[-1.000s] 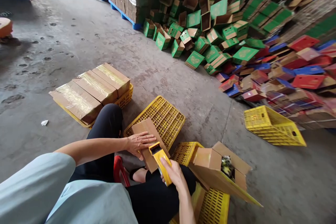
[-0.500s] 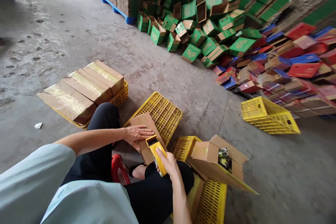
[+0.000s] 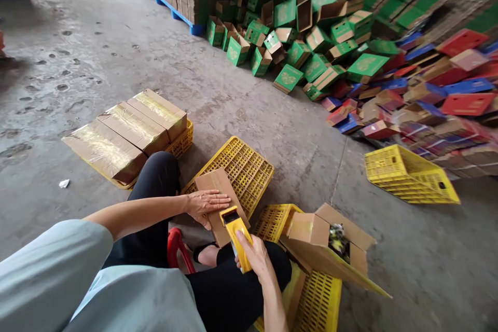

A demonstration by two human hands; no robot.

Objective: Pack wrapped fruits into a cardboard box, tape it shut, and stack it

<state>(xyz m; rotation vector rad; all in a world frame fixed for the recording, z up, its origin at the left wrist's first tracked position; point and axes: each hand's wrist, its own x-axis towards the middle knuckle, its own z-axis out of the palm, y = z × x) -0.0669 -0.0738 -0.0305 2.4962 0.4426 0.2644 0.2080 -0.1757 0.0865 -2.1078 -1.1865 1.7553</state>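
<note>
A closed brown cardboard box (image 3: 215,181) rests at the near edge of an upturned yellow plastic crate (image 3: 249,166), between my knees. My left hand (image 3: 206,204) lies flat on its top with the fingers stretched out. In my right hand (image 3: 254,255) is a yellow tape dispenser (image 3: 238,233), its dark front end over the box's right side. Whether that end touches the cardboard I cannot tell. To the right, an open cardboard box (image 3: 311,233) leans tilted on yellow crates (image 3: 319,295), with dark and yellowish items inside it.
Three taped boxes (image 3: 132,129) sit in a yellow crate on my left. A tilted yellow crate (image 3: 404,171) lies to the right. Behind are heaps of green boxes (image 3: 288,78) and red and blue boxes (image 3: 467,104). A red stool (image 3: 177,249) shows beneath me.
The whole view has shifted slightly, so things appear a little further right. The tape dispenser has moved slightly toward me along the box. My left hand stays flat on the box.
</note>
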